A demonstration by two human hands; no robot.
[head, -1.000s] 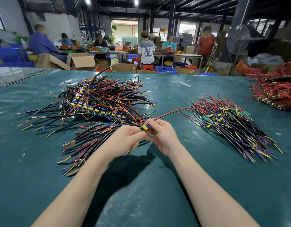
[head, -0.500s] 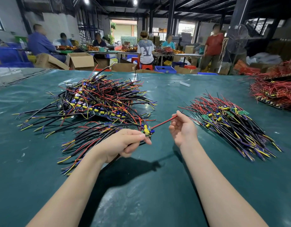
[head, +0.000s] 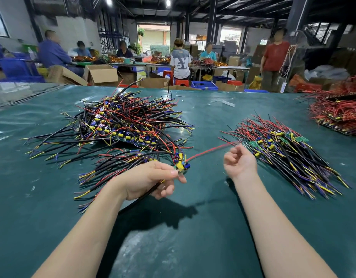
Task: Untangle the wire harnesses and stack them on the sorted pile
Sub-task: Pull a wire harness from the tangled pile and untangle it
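Head view, from left to right: the tangled heap (head: pixel 123 125) of black, red, yellow and blue wires sits on the far left of the green table (head: pixel 193 237), large and untouched by either hand. Nearer to me, just beside it, lies a small bundle (head: pixel 111 169) whose leads fan out towards the left.

My left hand (head: pixel 147 179) is over the near edge of that bundle. Thumb and forefinger pinch the little board end of one harness (head: pixel 181 165), and its black cable runs back under my curled lower fingers. From the board a red lead (head: pixel 209 151) stretches to the right, lifted off the table.

My right hand (head: pixel 240 163) hangs near the lead's far tip with fingers loosely curled. That spot is blurred, so I cannot tell whether I have the tip pinched or am merely next to it.

Right of that hand lies the sorted pile (head: pixel 289 155), its harnesses lying roughly parallel. At the far right edge is a separate red-wire heap (head: pixel 339 113).

As I judge it, this harness looks pulled free of the heap but is not yet laid on the sorted pile. The sorted pile is sizeable, but the heap looks larger, so most of the work is ahead.
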